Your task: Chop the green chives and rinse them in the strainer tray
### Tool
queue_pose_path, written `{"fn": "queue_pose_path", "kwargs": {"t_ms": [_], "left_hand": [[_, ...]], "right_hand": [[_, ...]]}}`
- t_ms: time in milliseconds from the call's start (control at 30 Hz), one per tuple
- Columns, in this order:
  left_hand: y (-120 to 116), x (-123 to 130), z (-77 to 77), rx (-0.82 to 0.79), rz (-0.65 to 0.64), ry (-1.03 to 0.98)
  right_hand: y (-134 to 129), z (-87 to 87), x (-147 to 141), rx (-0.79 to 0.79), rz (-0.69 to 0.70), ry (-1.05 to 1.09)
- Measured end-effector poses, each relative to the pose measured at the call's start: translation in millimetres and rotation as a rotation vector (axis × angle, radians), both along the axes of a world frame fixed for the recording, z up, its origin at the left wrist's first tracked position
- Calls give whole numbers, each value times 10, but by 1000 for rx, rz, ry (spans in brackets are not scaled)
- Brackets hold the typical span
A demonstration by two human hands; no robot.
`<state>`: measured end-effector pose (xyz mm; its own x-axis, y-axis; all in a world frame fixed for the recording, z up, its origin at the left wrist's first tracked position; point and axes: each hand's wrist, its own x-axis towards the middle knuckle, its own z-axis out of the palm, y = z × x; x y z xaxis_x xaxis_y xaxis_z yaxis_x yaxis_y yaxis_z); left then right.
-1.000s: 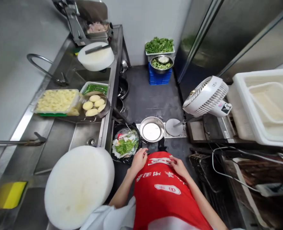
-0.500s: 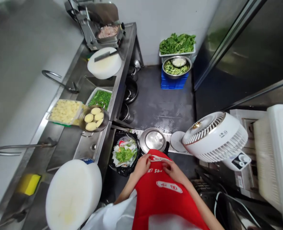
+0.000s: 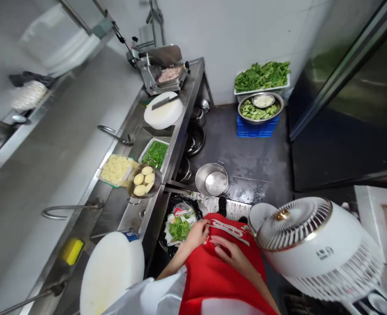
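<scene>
A red apron (image 3: 226, 271) with white and red lettering covers the lap. My left hand (image 3: 197, 232) rests at its left edge, fingers loosely bent, fingertips touching the cloth, nothing seen in its grasp. Over the front of the apron lies my right hand (image 3: 228, 253), its fingers stretched and slightly apart, holding nothing. Just beyond the hands, a metal pot (image 3: 212, 180) stands on the floor near a drain grate. Left of my left hand, greens and scraps (image 3: 180, 226) fill a black-lined bin.
Along the left runs a steel counter with two cutting boards (image 3: 113, 273) (image 3: 163, 111), a cleaver, a pot of peeled potatoes (image 3: 144, 180), cut potatoes (image 3: 116, 169) and a slicer (image 3: 167, 70). A white fan (image 3: 318, 245) stands close on the right. Vegetable containers (image 3: 260, 109) sit ahead.
The view has shifted left, showing a shelf. The pot's inside is now visible, standing farther from the apron. My right hand has moved slightly toward my body along the apron.
</scene>
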<state>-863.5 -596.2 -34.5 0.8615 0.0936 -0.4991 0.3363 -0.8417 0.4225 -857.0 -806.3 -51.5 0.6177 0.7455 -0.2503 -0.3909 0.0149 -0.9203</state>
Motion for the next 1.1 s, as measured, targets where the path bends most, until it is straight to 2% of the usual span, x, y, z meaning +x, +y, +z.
{"fn": "queue_pose_path", "kwargs": {"t_ms": [133, 267, 367, 533, 667, 767, 833, 967, 1100], "left_hand": [[103, 544, -44, -11, -141, -30], [354, 1232, -172, -67, -246, -83], [680, 1757, -225, -80, -254, -144], [1398, 2522, -116, -16, -126, -207], [1885, 2984, -116, 40, 62, -223], [2112, 3273, -253, 66, 221, -175], [2206, 3446, -372, 64, 316, -122], [2258, 3730, -542, 38, 485, 60], [2054, 3968, -519, 32, 804, 161]], "right_hand": [[89, -179, 214, -96, -119, 36], [299, -443, 633, -160, -359, 61], [575, -504, 1205, -186, -452, 105], [1048, -301, 2327, -214, -397, 79], [1272, -146, 3167, -350, -241, -21], [1476, -92, 3850, -441, -69, -201], [1695, -79, 4348, -463, 92, -335], [2333, -43, 5372, -455, 529, -622], [3079, 145, 6316, -439, 1033, -923]]}}
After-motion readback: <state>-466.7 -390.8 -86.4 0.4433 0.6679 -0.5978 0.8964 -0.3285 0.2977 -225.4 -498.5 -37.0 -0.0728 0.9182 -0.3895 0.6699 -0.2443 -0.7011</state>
